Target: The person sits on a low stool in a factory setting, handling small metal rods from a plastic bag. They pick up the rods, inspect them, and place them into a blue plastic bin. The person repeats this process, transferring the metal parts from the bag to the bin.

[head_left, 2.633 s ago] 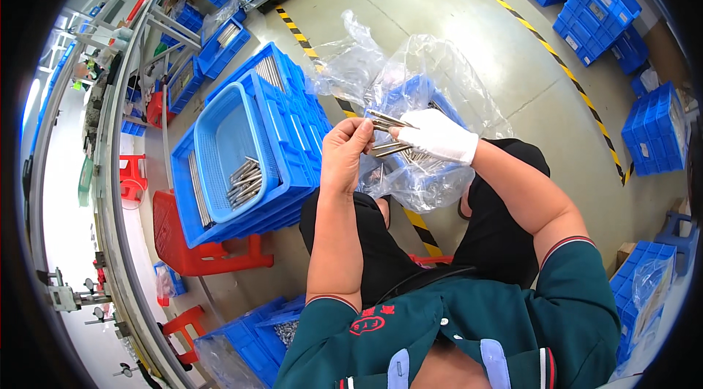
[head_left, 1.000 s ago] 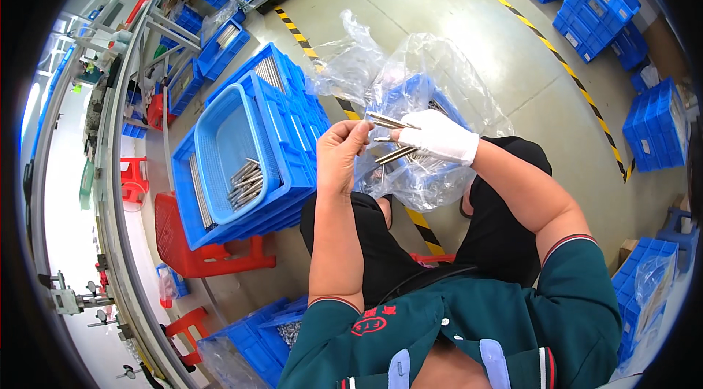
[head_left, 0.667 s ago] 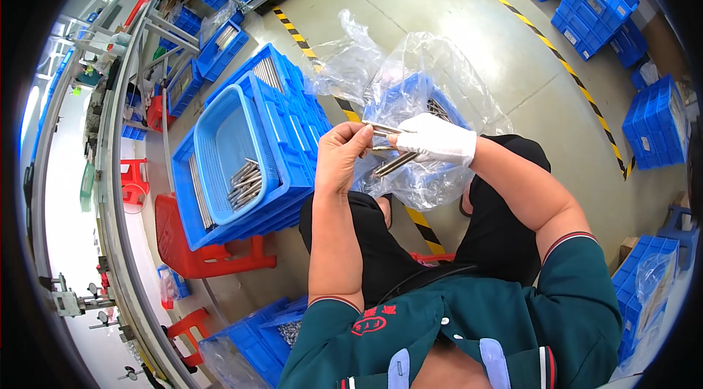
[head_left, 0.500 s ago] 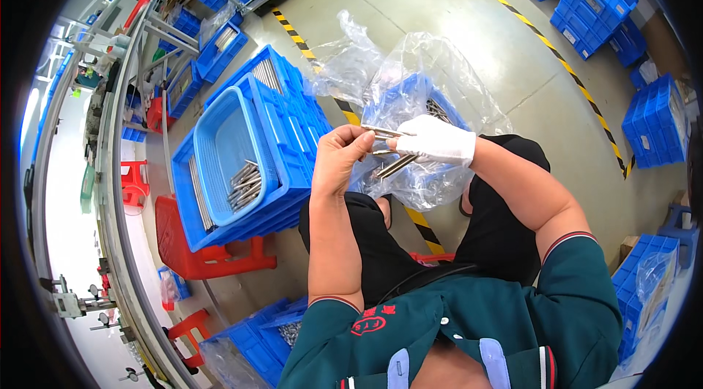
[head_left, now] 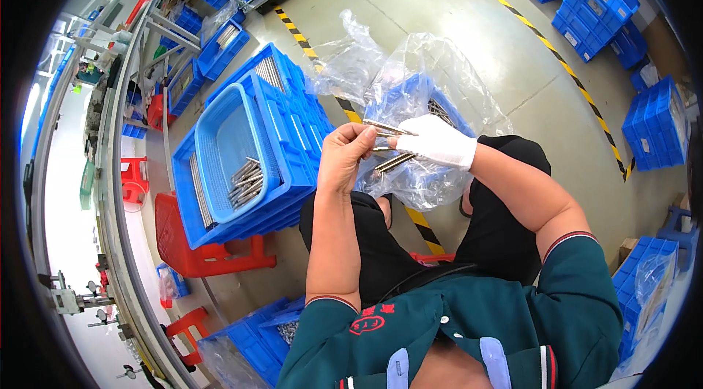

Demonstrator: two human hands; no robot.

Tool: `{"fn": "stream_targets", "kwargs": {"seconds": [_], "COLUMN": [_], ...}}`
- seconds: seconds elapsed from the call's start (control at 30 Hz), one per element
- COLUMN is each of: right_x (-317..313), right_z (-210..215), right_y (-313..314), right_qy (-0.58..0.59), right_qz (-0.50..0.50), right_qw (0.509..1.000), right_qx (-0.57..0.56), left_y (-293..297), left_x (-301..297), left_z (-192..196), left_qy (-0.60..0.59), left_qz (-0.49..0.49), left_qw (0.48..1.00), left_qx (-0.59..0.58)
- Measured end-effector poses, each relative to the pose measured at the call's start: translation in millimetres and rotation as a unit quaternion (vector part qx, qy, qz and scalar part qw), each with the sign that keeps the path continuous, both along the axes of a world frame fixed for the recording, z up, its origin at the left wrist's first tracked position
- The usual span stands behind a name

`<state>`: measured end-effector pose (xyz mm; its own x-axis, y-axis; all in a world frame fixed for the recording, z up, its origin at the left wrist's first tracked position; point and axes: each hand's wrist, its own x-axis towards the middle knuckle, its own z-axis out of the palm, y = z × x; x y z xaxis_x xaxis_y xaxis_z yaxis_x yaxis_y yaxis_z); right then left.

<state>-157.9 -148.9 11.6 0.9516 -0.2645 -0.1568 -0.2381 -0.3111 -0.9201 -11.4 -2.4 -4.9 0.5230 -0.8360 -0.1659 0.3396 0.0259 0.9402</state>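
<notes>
My bare left hand (head_left: 347, 152) pinches the end of a slim metal rod (head_left: 387, 127) between thumb and fingers. My right hand (head_left: 438, 141), in a white glove, is closed around several similar rods, whose ends stick out toward the left hand. More rods (head_left: 395, 162) show just below the gloved hand, over clear plastic. Beyond my hands stands a blue crate (head_left: 411, 89) lined with a clear plastic bag (head_left: 439, 52), with metal rods in it. To the left, a light blue basket (head_left: 207, 119) holds a loose pile of short metal rods (head_left: 247, 182).
The basket rests on a stack of blue crates (head_left: 293, 132) holding more rods. Beside it are a red stool (head_left: 192, 242) and a long workbench edge (head_left: 121, 206). Blue crates (head_left: 597, 4) are stacked at the far right. Black and yellow tape (head_left: 549, 41) marks the floor.
The rod at my left fingertips has tilted, its left end now higher. My left hand has shifted very slightly right; the right hand stays nearly in place.
</notes>
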Motion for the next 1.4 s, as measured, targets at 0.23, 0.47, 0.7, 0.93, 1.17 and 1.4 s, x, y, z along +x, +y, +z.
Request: {"fn": "stream_targets", "kwargs": {"seconds": [0.23,0.47,0.7,0.93,1.17,1.4], "right_x": [3,0,2,3,4,4], "right_z": [0,-5,1,-2,0,2], "right_y": [-4,-5,-8,-6,-4,-4], "right_qy": [-0.001,-0.010,0.003,0.004,0.031,0.038], "right_qz": [-0.002,0.001,-0.008,0.004,0.020,0.045], "right_qw": [1.000,1.000,0.999,0.999,0.999,0.998], "right_qx": [0.002,0.030,0.040,0.046,0.017,-0.004], "left_y": [-1,-1,-5,-2,0,0], "left_x": [1,6,-9,-7,3,1], "left_z": [-3,-13,-5,3,5,9], "left_qy": [0.097,0.266,0.058,-0.068,-0.045,-0.040], "left_qz": [-0.007,-0.086,0.031,0.019,0.085,0.052], "left_qw": [0.995,0.956,0.997,0.997,0.995,0.998], "left_qx": [-0.035,-0.082,-0.041,-0.014,-0.034,-0.021]}}
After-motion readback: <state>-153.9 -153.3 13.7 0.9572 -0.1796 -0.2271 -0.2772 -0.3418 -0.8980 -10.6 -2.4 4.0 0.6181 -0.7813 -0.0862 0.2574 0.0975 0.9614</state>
